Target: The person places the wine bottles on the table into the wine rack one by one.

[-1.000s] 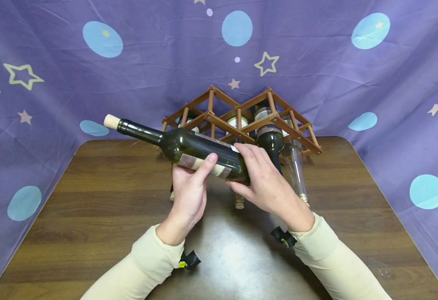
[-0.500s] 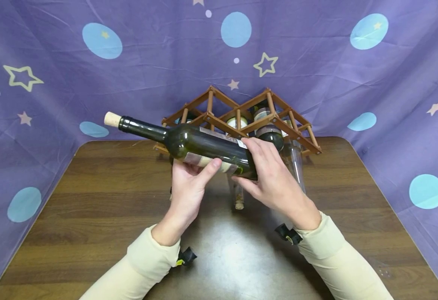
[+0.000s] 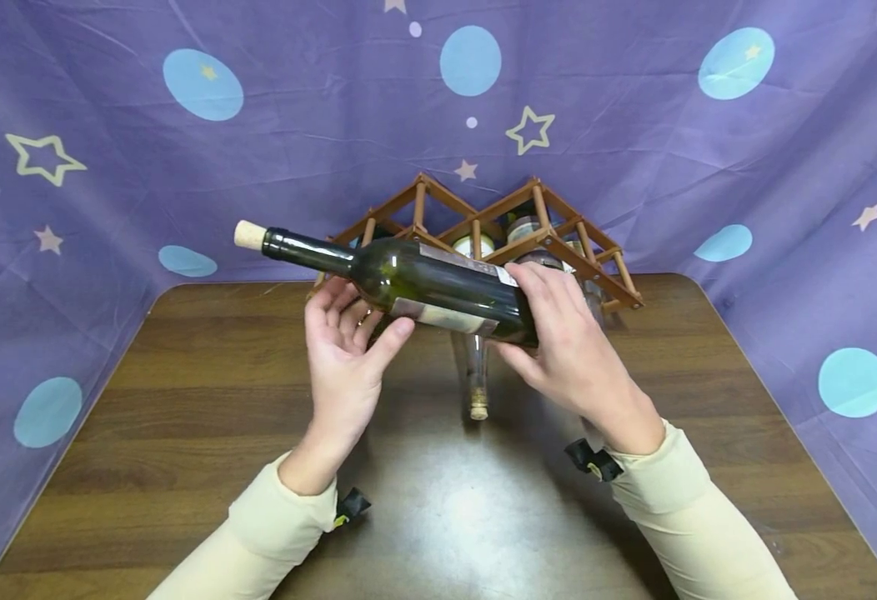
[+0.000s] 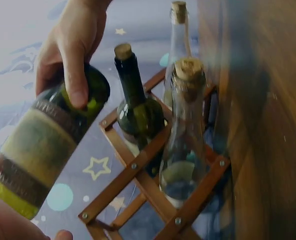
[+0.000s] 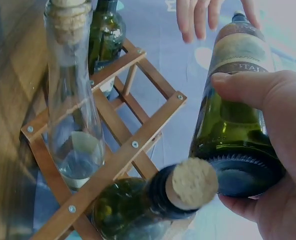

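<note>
A dark green wine bottle [image 3: 446, 287] with a cork [image 3: 249, 235] hangs tilted above the table, its neck pointing left. My right hand [image 3: 581, 350] grips it near the base; the thumb lies along its side in the right wrist view. Just below the bottle's shoulder is my left hand [image 3: 344, 358], fingers loosely bent and spread, holding nothing. Whether it still touches the glass I cannot tell. Behind the bottle stands a wooden wine rack [image 3: 539, 204]. Corked bottles lie in it, among them a clear bottle [image 5: 75, 110] and a green bottle [image 5: 132, 205].
The rack sits at the back of the wooden table [image 3: 183, 417], close to the purple cloth [image 3: 318, 108]. A clear bottle's neck [image 3: 477, 383] sticks out from the rack toward me. Another clear bottle [image 4: 177, 40] shows farther along the rack in the left wrist view.
My right hand has moved right with the wine bottle. My left hand, earlier around the bottle's body with the thumb on the label, has loosened and moved left.
</note>
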Tool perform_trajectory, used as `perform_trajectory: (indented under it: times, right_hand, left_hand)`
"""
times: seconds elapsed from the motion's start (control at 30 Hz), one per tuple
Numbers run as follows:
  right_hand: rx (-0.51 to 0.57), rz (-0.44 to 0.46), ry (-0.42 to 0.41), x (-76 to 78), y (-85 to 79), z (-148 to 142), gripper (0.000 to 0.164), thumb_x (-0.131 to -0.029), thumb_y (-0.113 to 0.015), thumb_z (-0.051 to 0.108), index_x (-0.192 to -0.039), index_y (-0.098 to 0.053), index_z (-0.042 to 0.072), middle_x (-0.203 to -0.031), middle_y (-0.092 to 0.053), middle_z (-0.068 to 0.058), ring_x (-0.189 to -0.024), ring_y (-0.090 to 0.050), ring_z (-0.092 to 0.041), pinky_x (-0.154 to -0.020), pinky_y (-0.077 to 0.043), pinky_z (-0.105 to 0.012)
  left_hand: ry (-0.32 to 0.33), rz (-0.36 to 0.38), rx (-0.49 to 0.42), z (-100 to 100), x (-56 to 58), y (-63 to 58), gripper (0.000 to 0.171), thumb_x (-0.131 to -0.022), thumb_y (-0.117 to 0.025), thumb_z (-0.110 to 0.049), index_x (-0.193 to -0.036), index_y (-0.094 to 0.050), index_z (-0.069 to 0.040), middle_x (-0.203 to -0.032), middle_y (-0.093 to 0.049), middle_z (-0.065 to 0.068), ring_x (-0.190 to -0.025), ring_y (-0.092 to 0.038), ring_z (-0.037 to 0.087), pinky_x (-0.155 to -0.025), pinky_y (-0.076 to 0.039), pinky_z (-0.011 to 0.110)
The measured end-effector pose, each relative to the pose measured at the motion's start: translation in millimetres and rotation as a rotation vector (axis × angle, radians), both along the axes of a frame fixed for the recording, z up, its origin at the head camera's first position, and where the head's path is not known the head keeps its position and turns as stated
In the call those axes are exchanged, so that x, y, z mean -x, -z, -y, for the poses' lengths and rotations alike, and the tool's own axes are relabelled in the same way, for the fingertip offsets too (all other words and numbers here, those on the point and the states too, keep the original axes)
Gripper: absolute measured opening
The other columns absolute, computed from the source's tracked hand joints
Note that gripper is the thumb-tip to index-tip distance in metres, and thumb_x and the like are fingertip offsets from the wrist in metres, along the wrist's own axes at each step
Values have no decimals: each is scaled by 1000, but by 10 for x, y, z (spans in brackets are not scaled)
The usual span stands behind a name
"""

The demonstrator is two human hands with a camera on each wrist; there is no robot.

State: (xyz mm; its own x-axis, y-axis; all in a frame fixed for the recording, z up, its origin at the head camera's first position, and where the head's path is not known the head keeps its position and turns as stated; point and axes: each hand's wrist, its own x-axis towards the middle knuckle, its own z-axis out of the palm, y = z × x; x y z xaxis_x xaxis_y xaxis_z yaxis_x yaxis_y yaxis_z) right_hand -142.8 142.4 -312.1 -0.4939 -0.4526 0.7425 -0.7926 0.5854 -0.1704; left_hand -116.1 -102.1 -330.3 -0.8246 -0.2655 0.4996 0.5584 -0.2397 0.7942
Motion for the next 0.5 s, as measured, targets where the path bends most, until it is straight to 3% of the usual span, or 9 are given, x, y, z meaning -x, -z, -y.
perform_trajectory:
  times: [0.23, 0.5]
  right_hand:
    - [-4, 0, 10, 8, -27, -88, 81, -75, -84, 18, -143, -45, -2, -135, -51, -18, -122, -46, -36, -108, -33, -45]
    - [-31, -4, 26, 8, -22, -186, 81, -76, -83, 19, -143, -44, -3, -137, -51, -18, -122, -45, -38, -108, -32, -46]
  left_hand:
    - [-162, -165, 73, 220, -14, -16, 75, -69, -77, 19, -133, -39, 7, -125, -48, 29, -116, -50, 41, -103, -40, 47]
    - [-428, -304, 248, 331, -143, -298, 65, -63, -82, 10, -117, -47, 17, -118, -50, 26, -111, -50, 37, -100, -41, 48]
